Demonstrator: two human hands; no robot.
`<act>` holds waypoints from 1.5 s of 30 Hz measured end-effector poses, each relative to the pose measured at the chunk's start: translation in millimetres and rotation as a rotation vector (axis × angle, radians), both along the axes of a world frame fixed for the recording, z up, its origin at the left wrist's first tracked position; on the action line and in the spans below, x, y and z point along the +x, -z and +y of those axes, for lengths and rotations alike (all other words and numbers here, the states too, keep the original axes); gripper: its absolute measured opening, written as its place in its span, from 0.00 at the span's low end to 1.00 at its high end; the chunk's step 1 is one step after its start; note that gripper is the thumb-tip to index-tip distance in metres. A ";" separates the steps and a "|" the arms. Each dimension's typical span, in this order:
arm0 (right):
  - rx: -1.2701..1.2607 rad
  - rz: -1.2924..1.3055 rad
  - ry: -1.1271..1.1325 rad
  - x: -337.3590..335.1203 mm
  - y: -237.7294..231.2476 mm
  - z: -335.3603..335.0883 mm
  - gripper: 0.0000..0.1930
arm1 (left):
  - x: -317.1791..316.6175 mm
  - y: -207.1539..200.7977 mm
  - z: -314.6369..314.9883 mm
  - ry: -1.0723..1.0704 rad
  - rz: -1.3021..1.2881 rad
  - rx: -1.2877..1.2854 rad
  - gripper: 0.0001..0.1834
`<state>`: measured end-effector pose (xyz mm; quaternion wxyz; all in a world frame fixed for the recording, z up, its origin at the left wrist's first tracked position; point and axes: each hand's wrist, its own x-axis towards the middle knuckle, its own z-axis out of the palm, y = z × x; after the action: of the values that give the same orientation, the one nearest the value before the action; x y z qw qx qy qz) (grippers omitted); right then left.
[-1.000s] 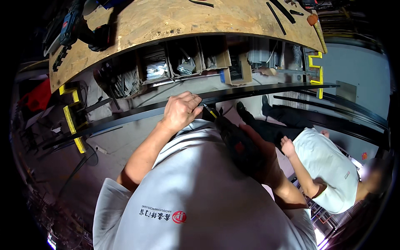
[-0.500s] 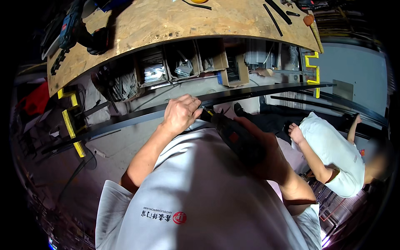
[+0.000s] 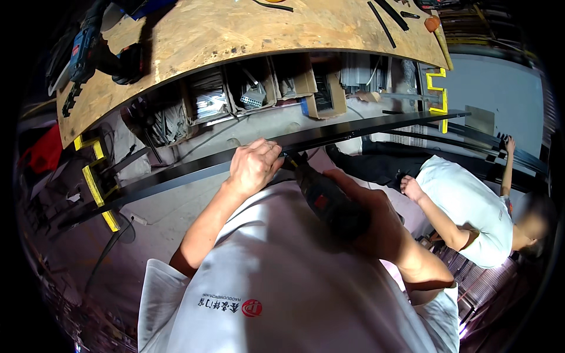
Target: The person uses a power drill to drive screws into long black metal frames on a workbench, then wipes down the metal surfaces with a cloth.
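A long dark metal profile [image 3: 365, 128] lies across in front of me, resting on yellow supports at both sides. My left hand [image 3: 254, 167] is closed over its near edge around the middle, fingers bent together. In my right hand [image 3: 379, 217] is a dark cordless drill [image 3: 329, 203], gripped from behind. Its thin bit points up and left at the profile's near side, close beside my left fingertips. Whether the bit touches the metal, and what my left fingertips pinch there, I cannot make out.
Beyond the profile stands a wooden workbench [image 3: 223, 29], with a blue power tool [image 3: 85, 50] and a mallet [image 3: 441, 41] on top. Cardboard boxes [image 3: 329, 100] of parts sit underneath. Yellow supports [image 3: 99, 188] flank me. At right, another person [image 3: 465, 206] bends near more dark profiles.
The whole view has shifted slightly. My hands and the drill keep nearly the same place at the profile. The other person's far hand has moved away from me, toward the bench side.
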<state>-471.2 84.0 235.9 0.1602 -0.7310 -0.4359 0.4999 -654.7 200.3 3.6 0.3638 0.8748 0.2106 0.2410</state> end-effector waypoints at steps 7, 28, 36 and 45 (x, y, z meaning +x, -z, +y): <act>-0.080 -0.107 -0.093 -10.8 -9.2 11.2 0.41 | 1.5 2.1 0.5 -0.010 -0.016 -0.060 0.19; -0.023 -0.225 -0.367 -1.8 4.8 25.7 0.33 | 6.8 8.8 1.5 0.039 0.015 -0.026 0.20; -0.014 -0.229 -0.338 -4.3 6.8 24.1 0.33 | 7.5 8.5 2.8 0.065 0.017 -0.033 0.20; -0.023 -0.257 -0.398 -3.8 6.2 27.5 0.33 | 6.4 6.8 3.3 0.066 0.026 -0.031 0.21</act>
<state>-475.1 111.5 229.7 -0.0066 -0.6903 -0.5823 0.4294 -648.2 203.6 -3.2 0.3821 0.8786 0.1899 0.2144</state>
